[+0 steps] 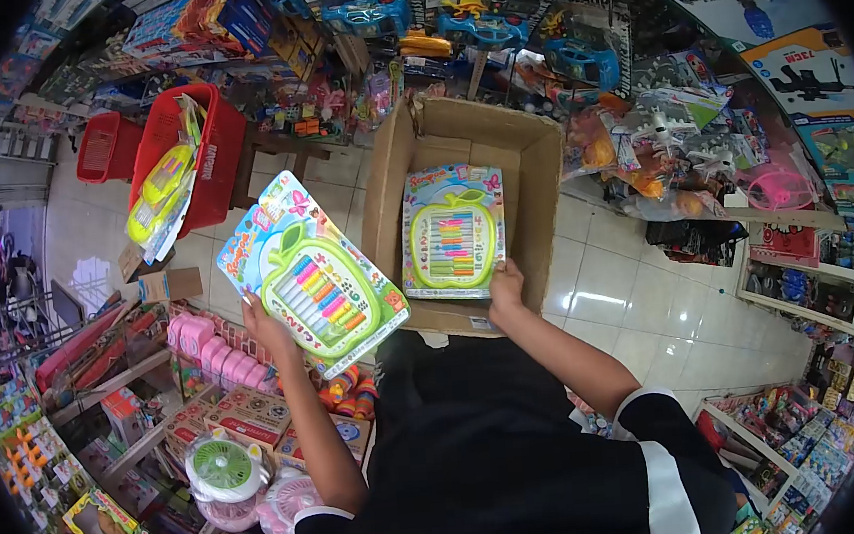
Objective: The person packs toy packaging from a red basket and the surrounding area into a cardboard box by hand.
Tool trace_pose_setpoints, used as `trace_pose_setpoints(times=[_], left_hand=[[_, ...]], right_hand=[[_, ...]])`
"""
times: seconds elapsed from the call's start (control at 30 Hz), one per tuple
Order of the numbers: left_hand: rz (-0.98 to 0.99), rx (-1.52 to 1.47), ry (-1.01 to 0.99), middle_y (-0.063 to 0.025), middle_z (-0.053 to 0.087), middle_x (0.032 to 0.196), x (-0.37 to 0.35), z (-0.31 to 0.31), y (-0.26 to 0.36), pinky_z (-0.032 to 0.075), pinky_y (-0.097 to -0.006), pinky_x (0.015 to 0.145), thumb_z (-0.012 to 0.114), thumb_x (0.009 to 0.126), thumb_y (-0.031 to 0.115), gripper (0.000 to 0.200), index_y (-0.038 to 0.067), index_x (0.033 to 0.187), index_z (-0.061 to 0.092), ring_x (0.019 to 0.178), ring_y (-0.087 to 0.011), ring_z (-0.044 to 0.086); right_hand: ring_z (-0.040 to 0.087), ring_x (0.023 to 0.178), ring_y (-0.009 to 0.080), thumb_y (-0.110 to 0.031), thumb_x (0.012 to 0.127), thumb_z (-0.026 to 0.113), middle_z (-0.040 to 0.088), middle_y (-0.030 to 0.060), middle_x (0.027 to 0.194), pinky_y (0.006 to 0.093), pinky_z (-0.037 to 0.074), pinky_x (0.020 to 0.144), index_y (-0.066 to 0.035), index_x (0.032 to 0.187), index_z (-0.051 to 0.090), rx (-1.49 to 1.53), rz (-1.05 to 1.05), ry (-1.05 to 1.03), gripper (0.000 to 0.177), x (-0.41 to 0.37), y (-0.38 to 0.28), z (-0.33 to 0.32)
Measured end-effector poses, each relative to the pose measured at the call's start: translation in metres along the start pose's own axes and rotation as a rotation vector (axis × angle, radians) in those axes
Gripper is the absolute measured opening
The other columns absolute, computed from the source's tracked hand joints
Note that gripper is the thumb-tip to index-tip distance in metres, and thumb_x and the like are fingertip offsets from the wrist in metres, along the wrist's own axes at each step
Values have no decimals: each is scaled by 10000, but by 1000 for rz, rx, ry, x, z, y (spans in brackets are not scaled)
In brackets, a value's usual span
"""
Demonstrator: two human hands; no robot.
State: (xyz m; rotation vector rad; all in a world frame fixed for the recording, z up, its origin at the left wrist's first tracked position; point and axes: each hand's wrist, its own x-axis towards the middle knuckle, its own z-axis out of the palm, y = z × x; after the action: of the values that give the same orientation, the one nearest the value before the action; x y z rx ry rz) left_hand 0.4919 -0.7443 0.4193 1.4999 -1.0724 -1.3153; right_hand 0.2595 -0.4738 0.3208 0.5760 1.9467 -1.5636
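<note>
My left hand grips the lower left edge of a toy card pack with a green apple-shaped frame and rows of coloured pieces. That pack is tilted, left of an open cardboard box. My right hand holds the lower right corner of a second, matching pack, which is nearly upright in view and lies over the inside of the box. Whether this second pack rests on anything in the box, I cannot tell.
A red basket with green toy packs stands at the upper left, beside a smaller red basket. Bagged toys are heaped right of the box. Shelves with a wrapped green fan are at the lower left.
</note>
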Motion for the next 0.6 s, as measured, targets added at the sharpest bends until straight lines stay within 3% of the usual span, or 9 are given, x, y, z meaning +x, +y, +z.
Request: trace_pose_setpoints(times=[0.17, 0.27, 0.37, 0.43, 0.6], left_hand=[[150, 170, -57, -62, 598, 921, 17, 4, 6, 445, -272, 734, 444, 1022, 289, 329, -16, 1086, 547, 803, -118, 547], [179, 180, -120, -67, 600, 899, 12, 20, 17, 428, -268, 729, 450, 1021, 291, 334, -22, 1065, 556, 790, -104, 520], [271, 194, -173, -61, 593, 846, 12, 31, 17, 422, -262, 699, 451, 1020, 283, 330, -26, 1034, 565, 758, -91, 502], [304, 272, -193, -54, 588, 827, 12, 35, 17, 420, -260, 676, 452, 1020, 278, 330, -32, 1026, 565, 734, -92, 496], [261, 231, -308, -42, 587, 833, 0, 52, 13, 422, -257, 674, 453, 1021, 277, 328, -30, 1040, 565, 737, -84, 496]], right_hand=[[572, 884, 173, -86, 1002, 372, 647, 106, 980, 324, 442, 797, 13, 1050, 599, -23, 15, 34, 252, 16, 13, 19], [581, 892, 170, -69, 991, 406, 651, 121, 980, 330, 461, 803, 13, 1055, 602, -212, 45, 65, 223, 31, 18, 20], [620, 954, 190, -97, 949, 481, 667, 168, 1041, 332, 475, 817, 1, 1118, 618, -278, 130, -1, 239, 90, 81, 9], [644, 1029, 233, -142, 893, 552, 660, 213, 1100, 349, 496, 840, -17, 1166, 625, -1016, 122, -216, 309, 137, 137, 2], [623, 1087, 307, -143, 849, 549, 612, 243, 1184, 408, 509, 874, 29, 1162, 610, -1188, 93, -288, 362, 87, 78, 3]])
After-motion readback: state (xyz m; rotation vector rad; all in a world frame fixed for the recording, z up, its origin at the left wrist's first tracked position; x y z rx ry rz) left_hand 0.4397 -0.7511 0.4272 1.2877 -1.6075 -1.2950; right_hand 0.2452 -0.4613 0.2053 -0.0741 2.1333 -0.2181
